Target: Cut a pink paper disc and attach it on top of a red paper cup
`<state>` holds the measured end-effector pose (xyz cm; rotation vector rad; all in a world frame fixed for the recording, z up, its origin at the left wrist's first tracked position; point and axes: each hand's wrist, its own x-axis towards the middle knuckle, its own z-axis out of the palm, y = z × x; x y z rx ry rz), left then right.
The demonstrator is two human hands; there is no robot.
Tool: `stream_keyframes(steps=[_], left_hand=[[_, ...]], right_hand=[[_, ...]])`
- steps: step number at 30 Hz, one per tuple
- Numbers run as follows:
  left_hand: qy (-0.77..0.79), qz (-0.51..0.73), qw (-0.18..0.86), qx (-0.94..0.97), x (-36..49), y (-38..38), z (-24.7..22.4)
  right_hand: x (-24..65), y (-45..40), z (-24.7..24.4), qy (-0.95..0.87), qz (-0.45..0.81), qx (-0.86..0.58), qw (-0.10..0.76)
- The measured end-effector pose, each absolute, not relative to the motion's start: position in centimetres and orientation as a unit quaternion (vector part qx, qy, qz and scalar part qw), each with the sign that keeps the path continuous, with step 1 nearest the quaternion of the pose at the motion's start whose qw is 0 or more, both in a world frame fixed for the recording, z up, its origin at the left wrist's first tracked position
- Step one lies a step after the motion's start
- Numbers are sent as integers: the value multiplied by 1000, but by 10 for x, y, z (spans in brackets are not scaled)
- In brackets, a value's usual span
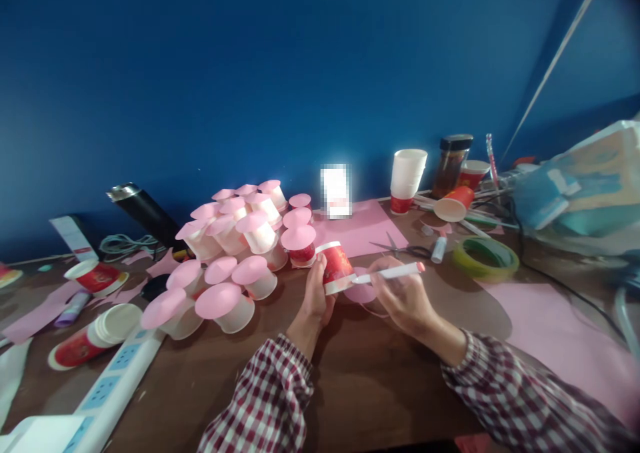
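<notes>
Near the middle of the table, my left hand [316, 289] is wrapped round a red paper cup [338, 265], which is tilted with its white rims showing. My right hand [403, 298] grips a white marker [397, 272] with a reddish end, and the marker's other end meets the cup's lower right side. A pink paper disc [361, 292] lies just behind and between the hands. To the left stand several cups topped with pink paper cones, one of them a red cup [303, 256] close to my left hand.
Scissors [397, 247], a glue stick [439, 248] and green tape [485, 258] lie on the right, before stacked white cups [408, 176]. A power strip [113, 383], loose red cups [83, 346] and a black flask [145, 213] occupy the left. Pink paper [555, 333] covers the right side.
</notes>
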<state>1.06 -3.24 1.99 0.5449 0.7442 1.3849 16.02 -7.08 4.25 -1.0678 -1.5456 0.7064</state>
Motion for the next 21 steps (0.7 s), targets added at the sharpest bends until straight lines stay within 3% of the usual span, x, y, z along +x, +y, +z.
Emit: stream_keyframes(steps=[9,21], left_hand=[[333,635,654,239,12,-30,17],[352,643,627,263,17,-36,27]], right_hand=[[159,-71,38,-645,346,-438,521],[160,-73,36,-695,243,-439,516]])
